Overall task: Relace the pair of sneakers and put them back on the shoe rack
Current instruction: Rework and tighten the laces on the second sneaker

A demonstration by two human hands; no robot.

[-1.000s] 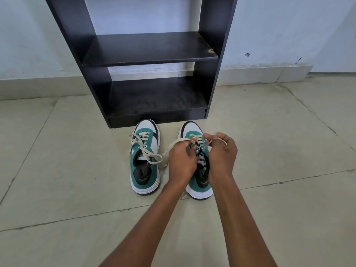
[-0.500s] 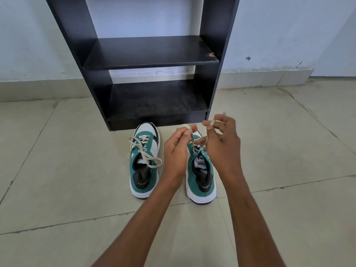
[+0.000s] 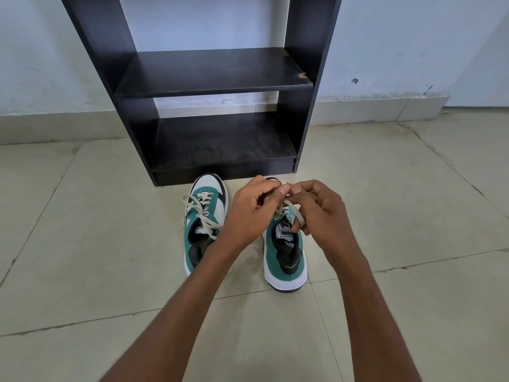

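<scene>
Two green, white and black sneakers stand side by side on the floor, toes toward a black shoe rack [image 3: 214, 84]. The left sneaker [image 3: 202, 224] has its cream lace lying loosely tied across the tongue. Over the front of the right sneaker [image 3: 285, 257] both my hands work its cream lace [image 3: 294, 213]. My left hand [image 3: 252, 213] pinches one lace end at the fingertips. My right hand [image 3: 319, 208] holds the other strand, which loops around a finger. The right sneaker's toe is hidden behind my hands.
The rack has two bare dark shelves and stands against a pale wall with a tiled skirting [image 3: 371, 108]. Beige floor tiles [image 3: 399, 202] spread out on both sides of the shoes.
My hands rose from the right sneaker's eyelets, pulling the lace up, and now meet above its toe. The view shifted slightly closer to the rack. The left sneaker stayed put.
</scene>
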